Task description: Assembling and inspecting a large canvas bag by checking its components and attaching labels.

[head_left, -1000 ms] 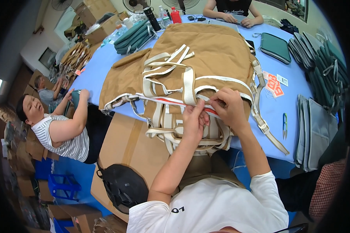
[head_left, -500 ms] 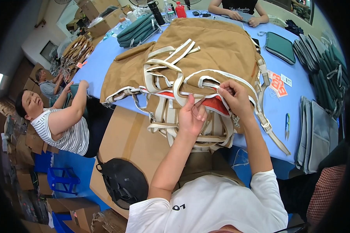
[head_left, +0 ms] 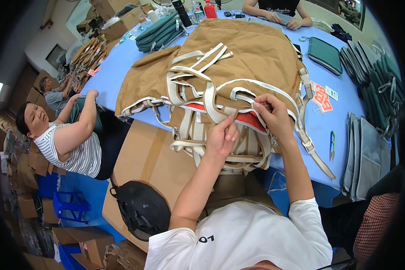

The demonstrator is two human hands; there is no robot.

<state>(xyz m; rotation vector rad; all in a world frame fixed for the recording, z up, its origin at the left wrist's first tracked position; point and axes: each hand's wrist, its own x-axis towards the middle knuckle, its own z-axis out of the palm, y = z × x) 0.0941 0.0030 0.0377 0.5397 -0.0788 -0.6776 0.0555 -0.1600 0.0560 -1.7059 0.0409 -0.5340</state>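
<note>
A large tan canvas backpack (head_left: 238, 58) with cream webbing straps lies on the blue table (head_left: 117, 72), its near end hanging over the edge toward me. My left hand (head_left: 220, 137) presses flat on the straps below the pocket opening. My right hand (head_left: 272, 114) pinches the white-trimmed rim of that pocket and pulls it apart, showing a red lining (head_left: 249, 119) inside. A long cream strap with a buckle (head_left: 308, 144) trails off to the right of my right hand.
Stacks of dark green bags (head_left: 373, 76) line the right side, a green pouch (head_left: 324, 54) and red tags (head_left: 320, 96) nearby, small snips (head_left: 331, 145) at the edge. A seated person in a striped top (head_left: 72, 144) works at left. Cardboard boxes (head_left: 144, 162) and a black bag (head_left: 141, 209) sit below.
The pocket has been pulled wider, showing more red lining. My left hand slid down onto the straps; my right hand keeps its pinch on the rim.
</note>
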